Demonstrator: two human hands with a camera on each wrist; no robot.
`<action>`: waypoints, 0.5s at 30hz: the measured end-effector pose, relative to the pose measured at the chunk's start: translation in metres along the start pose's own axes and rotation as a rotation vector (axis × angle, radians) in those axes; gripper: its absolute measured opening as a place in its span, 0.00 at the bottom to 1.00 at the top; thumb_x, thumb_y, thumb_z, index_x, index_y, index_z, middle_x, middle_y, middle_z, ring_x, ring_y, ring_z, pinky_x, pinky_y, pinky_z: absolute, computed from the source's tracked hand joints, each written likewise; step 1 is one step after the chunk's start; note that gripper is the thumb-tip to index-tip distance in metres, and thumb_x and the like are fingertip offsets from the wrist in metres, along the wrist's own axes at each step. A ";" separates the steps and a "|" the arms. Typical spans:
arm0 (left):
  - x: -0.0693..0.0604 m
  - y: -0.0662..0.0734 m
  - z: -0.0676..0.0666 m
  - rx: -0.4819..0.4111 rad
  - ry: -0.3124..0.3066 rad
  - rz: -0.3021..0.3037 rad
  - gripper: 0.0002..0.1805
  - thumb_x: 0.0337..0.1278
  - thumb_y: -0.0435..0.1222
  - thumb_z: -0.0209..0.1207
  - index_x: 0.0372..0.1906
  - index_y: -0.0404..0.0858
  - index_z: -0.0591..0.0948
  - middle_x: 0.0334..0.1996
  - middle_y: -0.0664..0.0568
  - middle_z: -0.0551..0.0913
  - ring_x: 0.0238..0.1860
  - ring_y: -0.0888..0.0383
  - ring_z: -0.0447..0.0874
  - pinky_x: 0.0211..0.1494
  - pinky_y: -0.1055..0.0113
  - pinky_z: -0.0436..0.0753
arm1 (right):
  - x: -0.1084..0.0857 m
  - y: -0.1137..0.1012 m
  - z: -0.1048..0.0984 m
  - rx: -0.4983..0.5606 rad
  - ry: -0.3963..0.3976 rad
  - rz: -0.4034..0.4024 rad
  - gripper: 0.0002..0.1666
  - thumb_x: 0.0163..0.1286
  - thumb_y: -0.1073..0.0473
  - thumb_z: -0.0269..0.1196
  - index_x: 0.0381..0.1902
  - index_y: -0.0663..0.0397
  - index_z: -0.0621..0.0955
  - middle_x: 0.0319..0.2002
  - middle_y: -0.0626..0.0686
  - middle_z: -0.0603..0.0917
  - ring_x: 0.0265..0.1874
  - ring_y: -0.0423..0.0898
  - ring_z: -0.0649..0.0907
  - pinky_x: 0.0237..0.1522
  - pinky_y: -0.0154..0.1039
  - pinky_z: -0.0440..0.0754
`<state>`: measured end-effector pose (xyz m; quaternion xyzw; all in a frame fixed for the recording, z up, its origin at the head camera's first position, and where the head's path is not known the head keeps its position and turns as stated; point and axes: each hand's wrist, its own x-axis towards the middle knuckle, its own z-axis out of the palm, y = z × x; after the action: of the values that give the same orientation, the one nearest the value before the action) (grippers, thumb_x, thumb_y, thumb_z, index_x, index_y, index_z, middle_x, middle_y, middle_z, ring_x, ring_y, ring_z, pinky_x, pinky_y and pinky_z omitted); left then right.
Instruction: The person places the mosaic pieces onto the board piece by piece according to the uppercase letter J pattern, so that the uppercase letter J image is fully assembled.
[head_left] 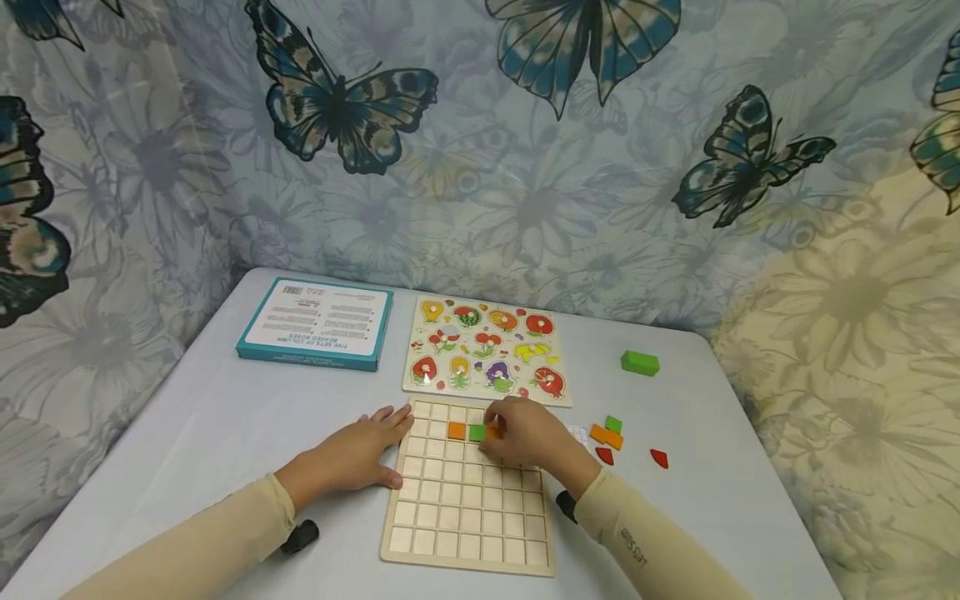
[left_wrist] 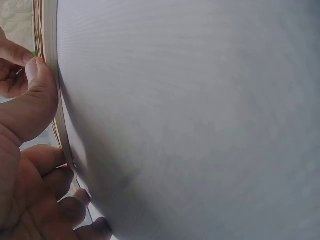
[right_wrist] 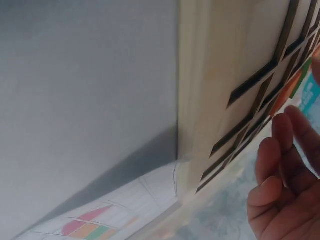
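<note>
- One right hand (head_left: pixel 528 432), fingers bent, pinches an orange tile (head_left: pixel 493 432) at the second-farthest row of the gridded board (head_left: pixel 448 497).
- Left hand (head_left: pixel 360 452) is released, fingers spread against the board's left edge.
- Just left of the pinched tile lie a green tile (head_left: pixel 477 433), then a second orange tile (head_left: pixel 457 431).
- Beyond the board: fruit puzzle (head_left: pixel 487 350), teal box (head_left: pixel 322 325).
- Right, on the table (head_left: pixel 720 517): green block (head_left: pixel 641 363).

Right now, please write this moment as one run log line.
left hand: rests against board edge | right hand: at orange tile, grip unclear | green tile: on board | red pieces: on table
</note>
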<state>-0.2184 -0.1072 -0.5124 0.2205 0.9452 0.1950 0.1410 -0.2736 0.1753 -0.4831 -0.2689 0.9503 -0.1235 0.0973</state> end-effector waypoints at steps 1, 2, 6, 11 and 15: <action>0.000 0.000 0.000 0.003 0.000 0.001 0.53 0.44 0.54 0.71 0.74 0.36 0.63 0.76 0.50 0.55 0.75 0.45 0.49 0.71 0.45 0.58 | 0.000 0.000 0.000 0.001 0.001 -0.006 0.18 0.58 0.43 0.72 0.40 0.45 0.84 0.29 0.42 0.77 0.28 0.40 0.75 0.31 0.34 0.75; 0.000 0.000 0.000 0.005 0.000 0.000 0.53 0.44 0.54 0.71 0.74 0.36 0.63 0.76 0.50 0.55 0.75 0.45 0.49 0.71 0.45 0.58 | 0.001 0.000 0.001 -0.003 0.004 -0.014 0.18 0.58 0.43 0.72 0.40 0.45 0.84 0.29 0.42 0.77 0.28 0.40 0.75 0.31 0.34 0.75; 0.001 0.000 0.000 -0.001 -0.005 -0.002 0.53 0.44 0.54 0.71 0.74 0.36 0.63 0.76 0.51 0.54 0.75 0.45 0.49 0.71 0.45 0.58 | 0.003 -0.001 0.004 -0.039 0.023 -0.057 0.15 0.60 0.44 0.71 0.39 0.44 0.85 0.28 0.40 0.76 0.28 0.39 0.74 0.31 0.34 0.75; 0.000 0.001 -0.001 -0.012 -0.010 -0.002 0.53 0.45 0.54 0.71 0.74 0.36 0.62 0.76 0.51 0.54 0.75 0.45 0.48 0.72 0.45 0.57 | 0.004 -0.003 0.004 -0.060 0.036 -0.071 0.13 0.61 0.46 0.71 0.39 0.45 0.86 0.28 0.40 0.76 0.28 0.38 0.73 0.31 0.34 0.75; -0.001 0.003 -0.003 -0.024 -0.015 -0.004 0.53 0.45 0.53 0.71 0.74 0.35 0.63 0.76 0.50 0.54 0.75 0.44 0.48 0.71 0.44 0.57 | 0.000 0.000 0.002 -0.029 0.027 -0.024 0.18 0.60 0.44 0.71 0.43 0.45 0.86 0.27 0.40 0.76 0.27 0.39 0.74 0.31 0.35 0.75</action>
<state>-0.2174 -0.1059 -0.5080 0.2185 0.9421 0.2046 0.1509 -0.2734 0.1753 -0.4852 -0.2802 0.9498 -0.1143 0.0790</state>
